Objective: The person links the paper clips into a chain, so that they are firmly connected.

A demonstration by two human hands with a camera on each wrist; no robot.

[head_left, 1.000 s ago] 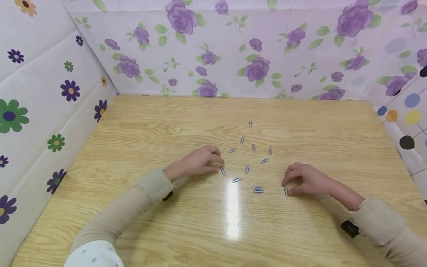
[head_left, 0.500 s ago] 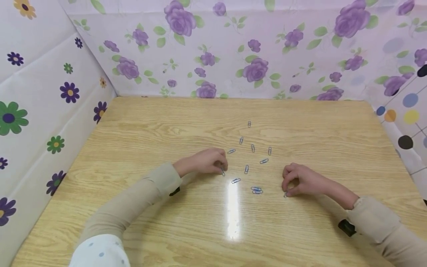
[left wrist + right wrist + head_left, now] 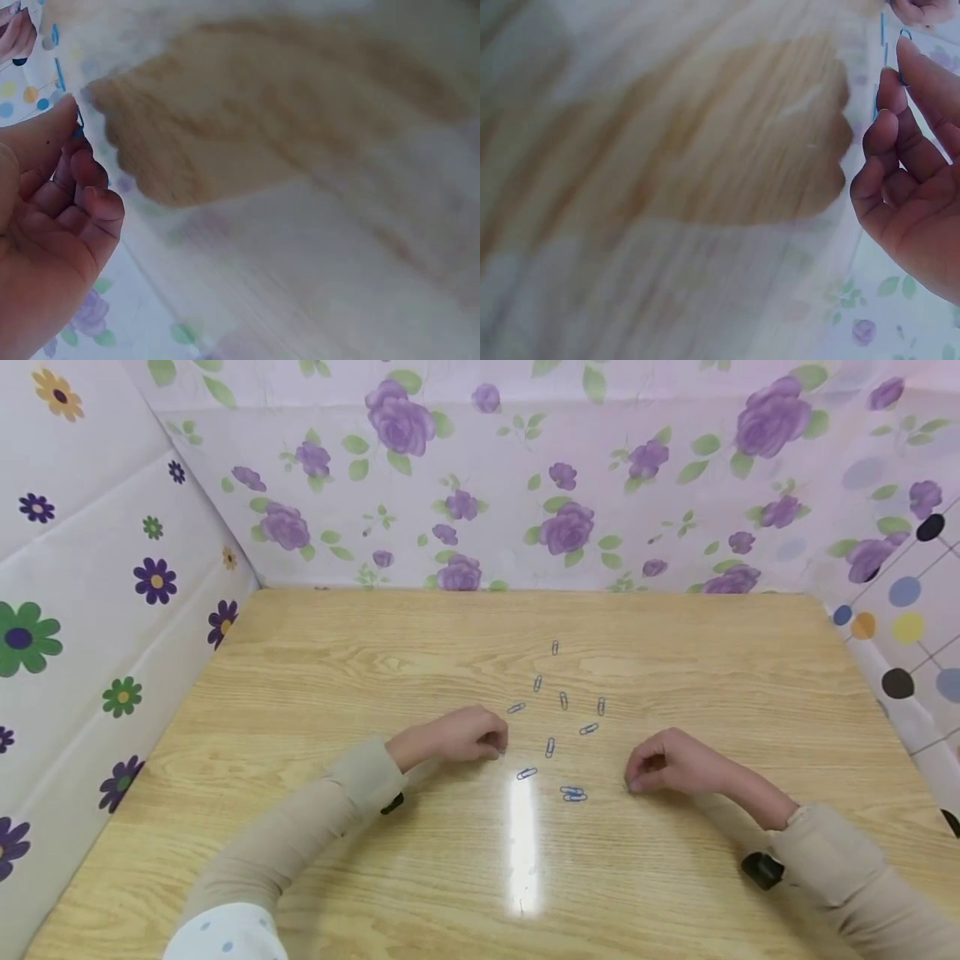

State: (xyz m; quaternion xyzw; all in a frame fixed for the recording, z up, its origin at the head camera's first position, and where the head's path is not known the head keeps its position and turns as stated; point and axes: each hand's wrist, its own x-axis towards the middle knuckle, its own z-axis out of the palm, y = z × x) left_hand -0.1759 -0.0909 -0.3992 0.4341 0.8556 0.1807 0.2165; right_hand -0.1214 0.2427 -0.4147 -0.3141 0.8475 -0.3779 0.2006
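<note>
My left hand (image 3: 467, 733) pinches a blue paper clip (image 3: 79, 120) between thumb and fingertips, low over the table. Only a small end of that clip shows past the fingers in the head view. On the other side, my right hand (image 3: 681, 763) pinches a second blue paper clip (image 3: 903, 79), its wire loop poking out beyond the thumb in the right wrist view. Between the hands lie several loose blue paper clips, among them one (image 3: 527, 773) near the left hand and an overlapping cluster (image 3: 573, 794) nearer the right.
The wood-grain table (image 3: 315, 652) is backed by a purple-flowered cloth (image 3: 480, 477). A daisy-print cloth (image 3: 82, 568) borders the left side and a dotted one (image 3: 907, 660) the right. More paper clips, such as the farthest one (image 3: 555, 647), lie toward the back.
Both hands have picked up the paper clips that lay at their fingertips. The fingers have closed in, and the right hand has shifted slightly left. The head view has tilted up a little.
</note>
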